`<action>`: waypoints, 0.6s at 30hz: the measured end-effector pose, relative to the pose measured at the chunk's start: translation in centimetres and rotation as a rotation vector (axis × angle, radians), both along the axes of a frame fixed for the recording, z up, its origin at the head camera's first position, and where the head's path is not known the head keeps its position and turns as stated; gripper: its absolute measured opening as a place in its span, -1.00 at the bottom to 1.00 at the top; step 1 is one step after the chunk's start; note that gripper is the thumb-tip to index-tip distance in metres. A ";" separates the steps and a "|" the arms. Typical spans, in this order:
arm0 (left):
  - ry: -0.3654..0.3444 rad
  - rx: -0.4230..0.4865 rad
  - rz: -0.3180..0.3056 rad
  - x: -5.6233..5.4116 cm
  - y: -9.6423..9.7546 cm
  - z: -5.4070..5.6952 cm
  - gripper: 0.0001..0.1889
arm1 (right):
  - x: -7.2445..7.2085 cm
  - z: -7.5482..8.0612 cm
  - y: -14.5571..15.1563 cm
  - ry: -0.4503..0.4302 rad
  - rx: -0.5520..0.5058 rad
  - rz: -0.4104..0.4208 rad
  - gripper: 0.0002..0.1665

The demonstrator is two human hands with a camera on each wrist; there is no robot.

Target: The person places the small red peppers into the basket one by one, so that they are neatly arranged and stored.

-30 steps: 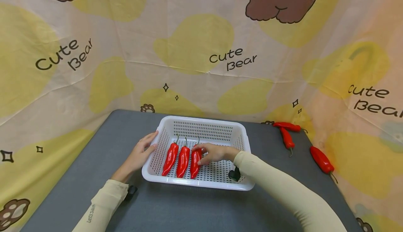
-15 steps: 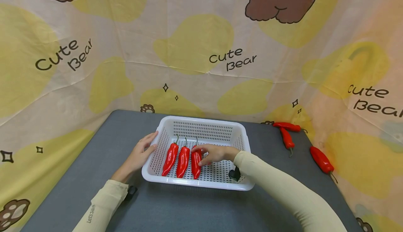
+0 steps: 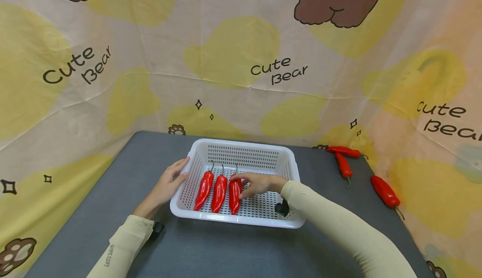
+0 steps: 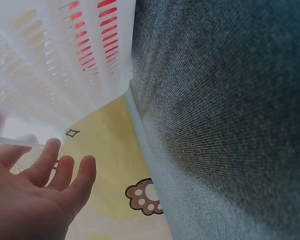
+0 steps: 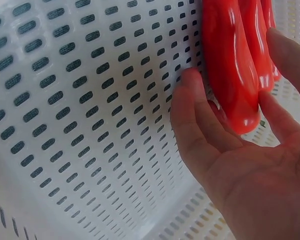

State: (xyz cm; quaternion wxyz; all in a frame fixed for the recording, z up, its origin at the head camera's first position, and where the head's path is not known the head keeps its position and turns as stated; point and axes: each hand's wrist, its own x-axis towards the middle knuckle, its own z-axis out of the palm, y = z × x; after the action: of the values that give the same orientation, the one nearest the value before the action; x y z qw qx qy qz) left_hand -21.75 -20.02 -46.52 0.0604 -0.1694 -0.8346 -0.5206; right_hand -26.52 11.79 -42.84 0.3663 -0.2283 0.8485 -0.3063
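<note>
On a gray surface (image 3: pixel 226 253) backed and flanked by printed cloth (image 3: pixel 226 52), near the rear edge: a white basket (image 3: pixel 241 222). Inside, two red peppers (image 3: pixel 203 190) and, pinched in the right hand (image 3: pixel 256 183), a third pepper (image 3: pixel 234 198). Against the basket's left side, the left hand (image 3: pixel 167 184), fingers spread. Along the right edge, three loose peppers (image 3: pixel 385 191). In front and leftward, room to move.

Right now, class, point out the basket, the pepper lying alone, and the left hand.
Basket (image 3: pixel 241 220), head view: front rim.
Lone pepper (image 3: pixel 384 191), head view: its red middle.
Left hand (image 3: pixel 167 186), head view: its back.
</note>
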 end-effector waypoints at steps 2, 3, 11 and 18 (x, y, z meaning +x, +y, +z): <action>0.000 -0.004 0.000 0.0 0.0 0.0 -0.43 | 0.0 0.0 0.1 0.001 0.004 -0.004 -0.16; -0.002 -0.005 0.000 0.0 0.0 0.0 -0.43 | 0.0 0.1 0.1 -0.001 0.001 -0.005 -0.15; -0.004 -0.005 0.003 -0.1 0.0 -0.1 -0.43 | -0.2 0.6 0.4 -0.010 -0.023 -0.018 -0.11; -0.007 0.002 -0.005 -0.1 0.0 -0.1 -0.42 | -0.4 1.2 0.8 -0.001 -0.032 -0.036 -0.09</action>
State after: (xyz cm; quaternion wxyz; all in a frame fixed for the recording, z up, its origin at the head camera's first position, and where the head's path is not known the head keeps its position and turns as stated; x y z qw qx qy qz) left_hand -21.83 -20.05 -46.60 0.0563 -0.1697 -0.8338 -0.5223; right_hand -26.88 12.62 -41.64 0.3573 -0.2187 0.8472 -0.3268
